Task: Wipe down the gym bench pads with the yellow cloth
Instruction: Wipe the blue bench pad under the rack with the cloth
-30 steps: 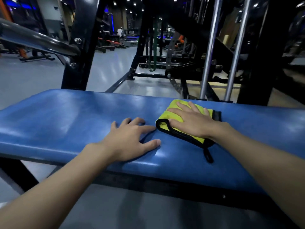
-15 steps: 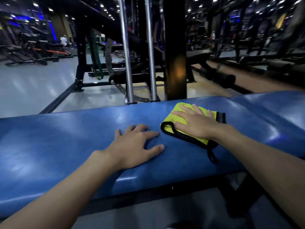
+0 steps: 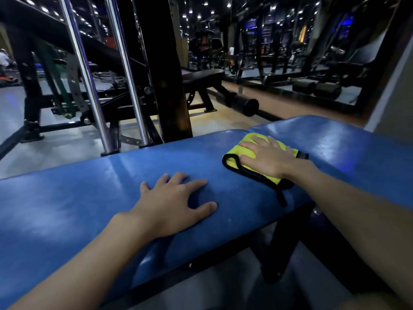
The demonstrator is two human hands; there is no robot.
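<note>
The bench [image 3: 67,209] is bare from its left end to the left hand [image 3: 172,206] lying flat on it. A bare strip parts that hand from the cloth [image 3: 248,148] under the right hand [image 3: 266,159]. Two chrome rods [image 3: 89,86] and a black post [image 3: 165,86] stand just behind the bench's far edge.

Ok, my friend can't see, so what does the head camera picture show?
A person's right hand presses a folded yellow cloth on a blue gym bench pad, while the left hand rests open on the pad beside it. Dark gym machines stand behind.
</note>
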